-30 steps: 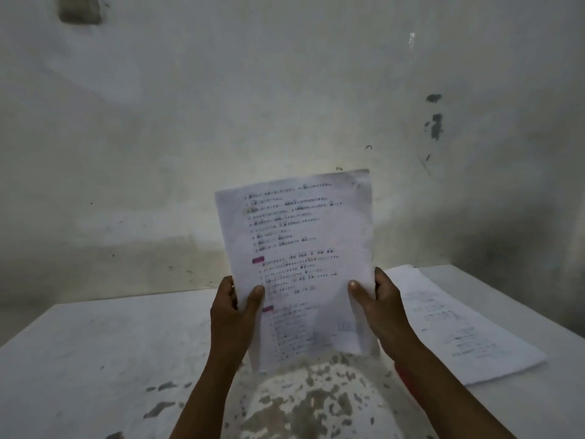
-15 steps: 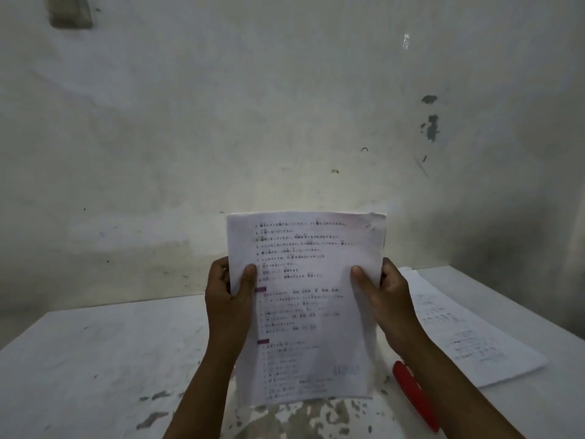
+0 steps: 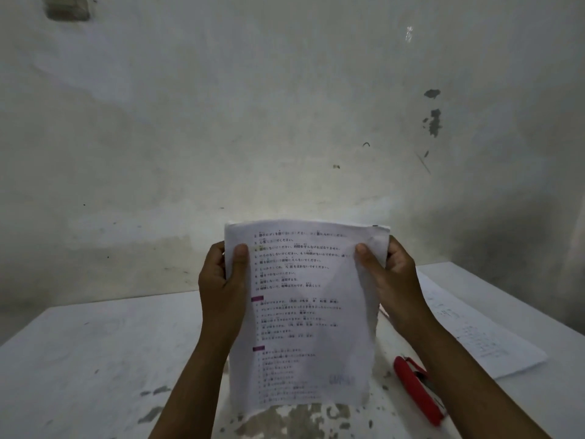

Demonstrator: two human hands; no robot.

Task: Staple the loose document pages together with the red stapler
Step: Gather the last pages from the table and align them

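Both hands' fingers [image 3: 240, 258] around upright pages [image 3: 304, 315] (stapler [image 3: 416, 389] beside, untouched).

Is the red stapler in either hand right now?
No, the red stapler lies on the table while the left hand and right hand hold the pages.

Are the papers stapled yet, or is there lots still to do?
Not stapled yet. Both hands, left and right, hold the white printed pages upright near their top corners, so they are gathered. The long red stapler lies untouched on the worn white table under the right arm. Another printed sheet lies flat further right. Picking up the stapler and pressing it remain.
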